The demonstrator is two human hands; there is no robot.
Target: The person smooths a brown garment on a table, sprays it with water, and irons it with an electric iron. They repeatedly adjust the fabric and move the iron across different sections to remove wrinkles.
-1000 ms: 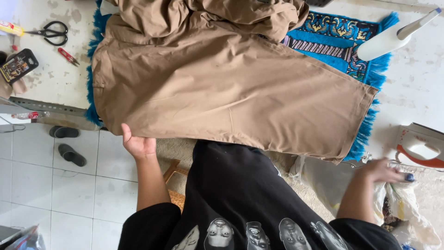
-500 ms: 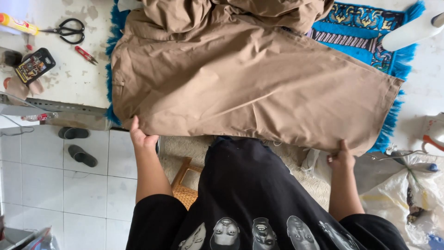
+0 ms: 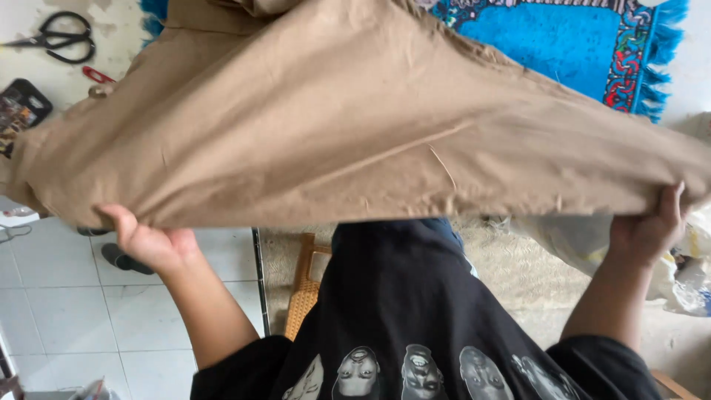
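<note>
The person wears a black short-sleeved shirt [image 3: 415, 318] with a row of grey printed portraits across the front. Both forearms are bare below the sleeves; left hand [image 3: 152, 241] and right hand [image 3: 648, 230] carry no gloves.

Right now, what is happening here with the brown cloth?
A person in a black shirt holds a large tan cloth by its near edge, the left hand and the right hand each gripping one end. The edge is lifted off the table, so the cloth hangs spread between the hands. Beyond it a blue patterned mat shows. Black scissors lie on the white table at the far left.
</note>
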